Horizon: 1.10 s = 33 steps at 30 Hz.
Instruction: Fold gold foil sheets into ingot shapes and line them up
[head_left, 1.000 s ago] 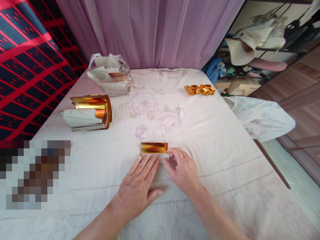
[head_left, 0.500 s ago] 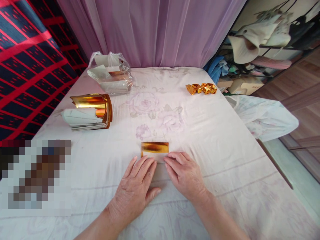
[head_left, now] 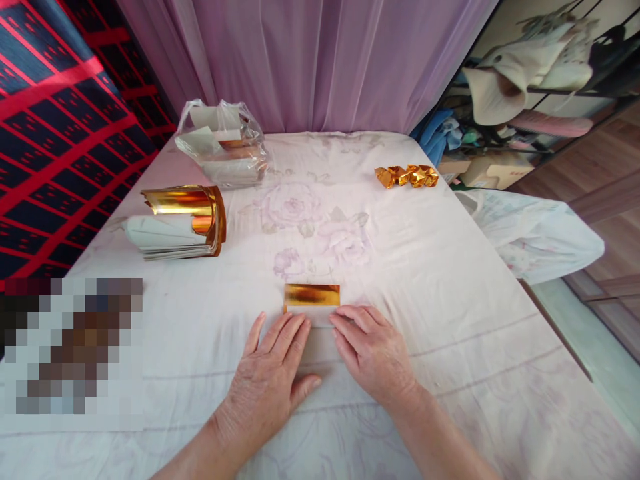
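A small sheet of gold foil paper [head_left: 312, 295] lies on the cloth in front of me, its lower part folded up so that a white strip shows under the shiny gold band. My left hand [head_left: 273, 367] lies palm down with fingers stretched out and thumb apart, its fingertips on the paper's lower left edge. At the lower right corner, the bent, bunched fingers of my right hand [head_left: 375, 350] pinch or press the fold. What lies beneath the fingertips is hidden.
A curled stack of gold foil paper [head_left: 183, 223] stands at left, with a clear plastic bag of paper [head_left: 225, 147] behind it. Several folded gold pieces [head_left: 407, 176] sit at the back right. A white plastic bag [head_left: 545, 233] hangs past the table's right edge. One left patch is blurred.
The left hand's fingertips have slid slightly left along the paper's lower edge. The right hand stays at the right corner. The whole view has shifted a little.
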Each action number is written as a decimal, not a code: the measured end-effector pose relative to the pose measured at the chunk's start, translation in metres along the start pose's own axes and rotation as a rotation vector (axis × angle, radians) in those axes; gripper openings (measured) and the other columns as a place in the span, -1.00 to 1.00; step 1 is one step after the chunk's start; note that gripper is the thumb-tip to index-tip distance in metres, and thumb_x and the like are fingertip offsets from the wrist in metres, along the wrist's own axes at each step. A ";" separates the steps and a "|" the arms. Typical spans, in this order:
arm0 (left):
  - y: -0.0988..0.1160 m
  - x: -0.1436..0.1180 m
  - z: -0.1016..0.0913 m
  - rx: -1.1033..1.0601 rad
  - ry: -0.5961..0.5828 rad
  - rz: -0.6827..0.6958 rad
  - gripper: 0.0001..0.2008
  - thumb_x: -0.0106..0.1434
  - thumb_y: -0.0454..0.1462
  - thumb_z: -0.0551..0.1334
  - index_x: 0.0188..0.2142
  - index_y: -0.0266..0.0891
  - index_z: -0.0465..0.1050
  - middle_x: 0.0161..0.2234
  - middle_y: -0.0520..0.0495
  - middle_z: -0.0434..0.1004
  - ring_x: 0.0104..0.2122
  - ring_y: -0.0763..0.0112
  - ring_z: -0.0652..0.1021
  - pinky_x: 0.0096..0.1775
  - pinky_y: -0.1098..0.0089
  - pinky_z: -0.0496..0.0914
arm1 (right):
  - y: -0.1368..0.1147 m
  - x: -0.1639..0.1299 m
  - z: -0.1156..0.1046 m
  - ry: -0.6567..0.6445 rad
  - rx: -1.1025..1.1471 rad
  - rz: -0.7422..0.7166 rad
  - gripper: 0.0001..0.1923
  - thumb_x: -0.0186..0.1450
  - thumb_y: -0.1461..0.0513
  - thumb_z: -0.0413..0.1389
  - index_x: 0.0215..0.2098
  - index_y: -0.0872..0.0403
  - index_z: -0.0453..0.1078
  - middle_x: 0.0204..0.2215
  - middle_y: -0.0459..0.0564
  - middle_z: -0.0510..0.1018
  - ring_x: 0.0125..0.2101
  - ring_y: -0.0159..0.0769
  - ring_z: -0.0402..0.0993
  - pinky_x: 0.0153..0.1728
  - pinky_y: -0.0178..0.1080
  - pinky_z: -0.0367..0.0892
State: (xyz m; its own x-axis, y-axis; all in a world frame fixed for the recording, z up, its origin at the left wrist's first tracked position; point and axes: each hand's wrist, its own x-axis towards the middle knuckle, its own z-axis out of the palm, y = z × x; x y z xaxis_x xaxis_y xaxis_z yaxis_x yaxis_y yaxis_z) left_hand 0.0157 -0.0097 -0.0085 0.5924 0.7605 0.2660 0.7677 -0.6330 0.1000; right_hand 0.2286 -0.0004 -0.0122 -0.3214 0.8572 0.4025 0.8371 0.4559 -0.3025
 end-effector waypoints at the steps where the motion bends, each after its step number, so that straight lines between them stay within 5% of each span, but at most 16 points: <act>1: 0.000 0.000 0.000 0.002 0.000 -0.001 -0.40 0.41 0.06 -0.01 0.19 -0.34 0.36 0.15 -0.18 0.47 0.15 0.15 0.41 0.33 0.06 -0.12 | 0.000 0.000 0.000 0.001 0.002 -0.002 -0.75 0.38 0.30 0.04 -0.09 0.10 0.53 -0.16 0.07 0.59 -0.16 -0.18 0.47 -0.14 -0.14 0.43; 33: 0.001 -0.002 0.002 -0.015 -0.047 -0.025 -0.40 0.39 0.06 0.04 0.23 -0.30 0.31 0.19 -0.18 0.43 0.19 0.11 0.37 0.32 -0.01 -0.07 | 0.001 0.000 0.000 0.000 -0.013 0.000 -0.74 0.37 0.30 0.04 -0.08 0.06 0.55 -0.17 0.07 0.59 -0.17 -0.19 0.48 -0.13 -0.12 0.45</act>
State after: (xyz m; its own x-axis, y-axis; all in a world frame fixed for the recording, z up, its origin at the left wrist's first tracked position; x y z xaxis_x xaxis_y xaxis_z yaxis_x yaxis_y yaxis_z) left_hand 0.0158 -0.0111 -0.0103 0.5840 0.7819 0.2181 0.7790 -0.6154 0.1201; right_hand 0.2292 0.0002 -0.0120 -0.3214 0.8570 0.4029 0.8425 0.4530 -0.2915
